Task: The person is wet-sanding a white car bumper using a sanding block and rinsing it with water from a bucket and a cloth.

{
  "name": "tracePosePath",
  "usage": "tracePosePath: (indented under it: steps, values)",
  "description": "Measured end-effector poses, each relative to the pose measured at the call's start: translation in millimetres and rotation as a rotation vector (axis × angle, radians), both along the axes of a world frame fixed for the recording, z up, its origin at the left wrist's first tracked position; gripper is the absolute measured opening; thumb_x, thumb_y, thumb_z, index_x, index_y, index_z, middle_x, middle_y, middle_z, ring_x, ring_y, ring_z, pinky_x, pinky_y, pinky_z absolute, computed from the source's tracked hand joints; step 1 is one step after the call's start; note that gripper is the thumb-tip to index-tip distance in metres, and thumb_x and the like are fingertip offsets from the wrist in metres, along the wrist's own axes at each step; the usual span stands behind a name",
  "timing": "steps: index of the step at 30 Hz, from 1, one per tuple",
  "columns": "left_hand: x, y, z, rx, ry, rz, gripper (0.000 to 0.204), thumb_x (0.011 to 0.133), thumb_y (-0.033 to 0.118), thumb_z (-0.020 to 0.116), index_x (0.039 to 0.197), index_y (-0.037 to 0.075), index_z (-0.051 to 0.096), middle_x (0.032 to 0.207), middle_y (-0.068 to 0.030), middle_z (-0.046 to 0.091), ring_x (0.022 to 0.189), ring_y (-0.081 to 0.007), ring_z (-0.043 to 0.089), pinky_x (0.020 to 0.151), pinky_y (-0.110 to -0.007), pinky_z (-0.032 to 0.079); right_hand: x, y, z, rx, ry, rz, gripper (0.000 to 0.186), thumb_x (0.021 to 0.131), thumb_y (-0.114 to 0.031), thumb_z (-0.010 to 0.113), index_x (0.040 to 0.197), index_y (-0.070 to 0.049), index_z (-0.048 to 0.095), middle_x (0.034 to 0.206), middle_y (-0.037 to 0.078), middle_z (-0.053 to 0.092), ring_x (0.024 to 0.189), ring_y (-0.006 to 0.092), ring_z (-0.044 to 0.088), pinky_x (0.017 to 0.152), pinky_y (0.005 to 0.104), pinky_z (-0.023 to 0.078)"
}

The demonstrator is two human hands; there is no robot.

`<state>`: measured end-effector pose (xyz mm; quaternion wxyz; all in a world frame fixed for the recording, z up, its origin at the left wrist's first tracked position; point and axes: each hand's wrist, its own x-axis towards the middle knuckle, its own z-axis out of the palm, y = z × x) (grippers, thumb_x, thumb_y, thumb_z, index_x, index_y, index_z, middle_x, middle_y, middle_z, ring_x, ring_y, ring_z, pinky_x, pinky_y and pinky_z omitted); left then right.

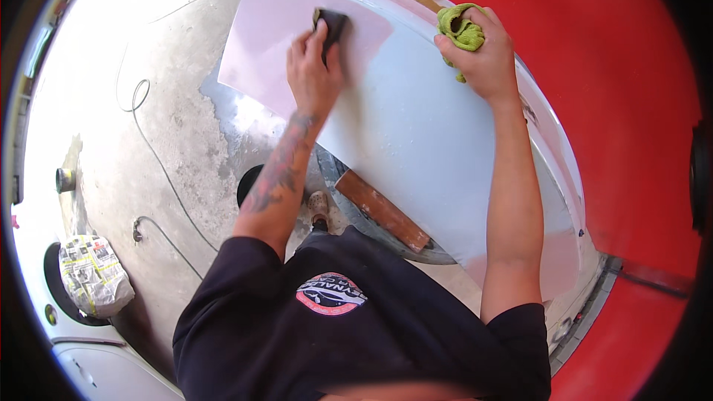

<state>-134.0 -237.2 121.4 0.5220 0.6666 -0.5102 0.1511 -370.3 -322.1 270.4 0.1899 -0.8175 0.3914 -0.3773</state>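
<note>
A large curved car body panel (416,126) lies in front of me, pale blue-white with pinkish patches at its ends. My left hand (313,74) is closed around a dark sanding block (333,28) and presses it on the pinkish patch at the panel's far left. A crumpled green cloth (459,27) is bunched in my right hand (486,59), over the panel's far right edge. Whether the cloth touches the panel I cannot tell.
Under the panel sit a tyre (438,256) and a reddish-brown board (382,210). A red wall (624,104) stands close on the right. A thin hose or cable (160,167) crosses the concrete floor (174,67), partly wet. At lower left is a paper-covered wheel (93,275) on a white car.
</note>
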Motion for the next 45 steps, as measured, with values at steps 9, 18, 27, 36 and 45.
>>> tracePosePath:
  steps: [9, 18, 27, 36, 45]
  values:
    - [69, -46, 37, 0.198, -0.01, 0.125, 0.041, 0.097, 0.021, 0.067, 0.136, 0.008, 0.062, 0.122, -0.0156, 0.065, 0.113, -0.0367, 0.063, 0.095, -0.047, 0.052, 5, 1, 0, -0.02, 0.037, 0.01, 0.04, 0.073, -0.03, 0.082, 0.105, -0.008, 0.072, 0.104, 0.011, 0.065, 0.094, 0.0323, 0.068, 0.082, 0.0423, 0.055]
    - [-13, 45, -26, 0.109, -0.113, -0.062, 0.047, 0.095, 0.011, 0.067, 0.142, 0.007, 0.06, 0.126, -0.0177, 0.059, 0.111, -0.0388, 0.059, 0.094, -0.048, 0.051, 9, 6, -3, -0.05, -0.036, 0.007, 0.039, 0.075, -0.026, 0.084, 0.104, -0.004, 0.07, 0.099, 0.008, 0.062, 0.089, 0.0277, 0.065, 0.08, 0.04, 0.053]
    - [-1, 20, -10, 0.104, -0.097, -0.083, 0.048, 0.095, 0.011, 0.068, 0.142, 0.01, 0.061, 0.128, -0.0163, 0.059, 0.118, -0.0381, 0.057, 0.104, -0.047, 0.046, 2, -3, -9, -0.027, 0.003, -0.05, 0.048, 0.073, -0.034, 0.082, 0.113, -0.011, 0.074, 0.113, 0.01, 0.068, 0.101, 0.0329, 0.069, 0.088, 0.0428, 0.056]
    - [55, -49, 46, 0.169, 0.073, 0.017, 0.041, 0.094, 0.016, 0.068, 0.134, 0.006, 0.064, 0.123, -0.0181, 0.061, 0.113, -0.0377, 0.06, 0.097, -0.046, 0.05, 9, 0, -7, -0.065, -0.002, -0.029, 0.042, 0.074, -0.027, 0.084, 0.105, -0.003, 0.07, 0.1, 0.009, 0.062, 0.092, 0.0281, 0.066, 0.083, 0.039, 0.053]
    - [-10, 40, -16, 0.141, -0.115, -0.153, 0.047, 0.095, 0.014, 0.067, 0.142, 0.007, 0.06, 0.126, -0.0186, 0.059, 0.114, -0.0391, 0.059, 0.099, -0.048, 0.049, 7, -1, -9, -0.07, -0.016, -0.033, 0.047, 0.073, -0.035, 0.083, 0.111, -0.01, 0.073, 0.104, 0.011, 0.066, 0.097, 0.0326, 0.068, 0.085, 0.0442, 0.056]
